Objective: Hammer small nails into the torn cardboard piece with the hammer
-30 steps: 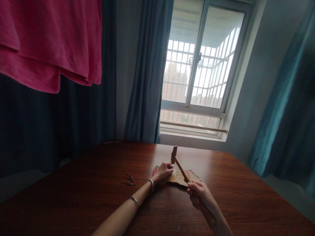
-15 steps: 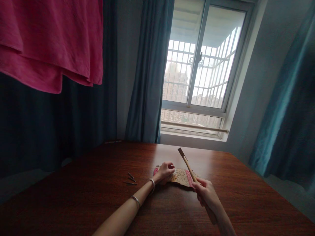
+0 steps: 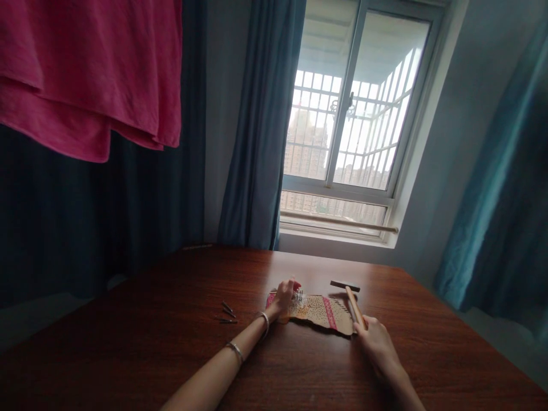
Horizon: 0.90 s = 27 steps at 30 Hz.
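My right hand (image 3: 377,341) is wrapped round the wooden handle of a hammer (image 3: 354,308), whose dark head lies crosswise at the far end, low over the table. A flat tan piece (image 3: 317,307) with many dark specks or holes, pink bands and a ragged near edge lies in front of me. On its left end rests my left hand (image 3: 284,297), fingers loosely apart and partly raised. Right beside those fingers stand several thin upright pins (image 3: 299,295); whether a finger touches them I cannot make out. Several dark, slim metal pieces (image 3: 228,313) lie left of my hand.
All this is on a glossy reddish-brown wooden table (image 3: 180,319). Behind it are a barred window (image 3: 338,142) and blue curtains (image 3: 261,142). Pink cloth (image 3: 94,74) hangs at the upper left.
The hammer has swung from pointing up-left to lying lower and further right, with my right hand shifted right. My left fingers have loosened and the upright pins show plainly beside them.
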Available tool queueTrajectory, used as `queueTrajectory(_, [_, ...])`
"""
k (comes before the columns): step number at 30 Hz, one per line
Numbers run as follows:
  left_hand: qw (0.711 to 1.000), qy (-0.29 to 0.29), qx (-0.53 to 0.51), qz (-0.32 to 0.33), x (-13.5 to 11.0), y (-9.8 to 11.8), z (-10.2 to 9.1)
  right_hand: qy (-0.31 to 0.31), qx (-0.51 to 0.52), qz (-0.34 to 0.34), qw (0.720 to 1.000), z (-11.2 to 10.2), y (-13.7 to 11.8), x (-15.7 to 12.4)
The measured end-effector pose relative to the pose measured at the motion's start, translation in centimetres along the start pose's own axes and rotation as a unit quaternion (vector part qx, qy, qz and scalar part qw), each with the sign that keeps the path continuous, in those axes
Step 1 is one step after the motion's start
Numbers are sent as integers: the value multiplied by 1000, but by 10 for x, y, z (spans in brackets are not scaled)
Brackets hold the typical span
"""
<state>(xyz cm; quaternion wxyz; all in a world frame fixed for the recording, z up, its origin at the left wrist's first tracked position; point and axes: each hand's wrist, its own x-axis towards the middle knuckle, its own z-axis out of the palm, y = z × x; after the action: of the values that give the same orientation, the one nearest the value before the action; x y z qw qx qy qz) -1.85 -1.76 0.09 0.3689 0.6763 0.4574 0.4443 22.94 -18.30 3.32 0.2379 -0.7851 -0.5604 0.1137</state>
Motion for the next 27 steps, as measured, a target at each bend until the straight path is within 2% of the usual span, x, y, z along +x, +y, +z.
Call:
queueTrajectory(6, [998,51,31,-16,-2,6,-5,7,-40,8,999,3,5,2])
queueTrajectory(13, [994,36,92,-39,-5,17,-9,13,-36,7,999,0,7,0])
queueTrajectory(17, [994,36,97,-30,-4,15,-8,12,-30,24,999,-1,7,-1])
queueTrajectory(21, [996,39,82,-25,-2,10,-6,12,-28,10,999,-1,9,-2])
queueTrajectory(27, [997,41,60,-20,0,6,-4,17,-68,14,997,-2,7,-5])
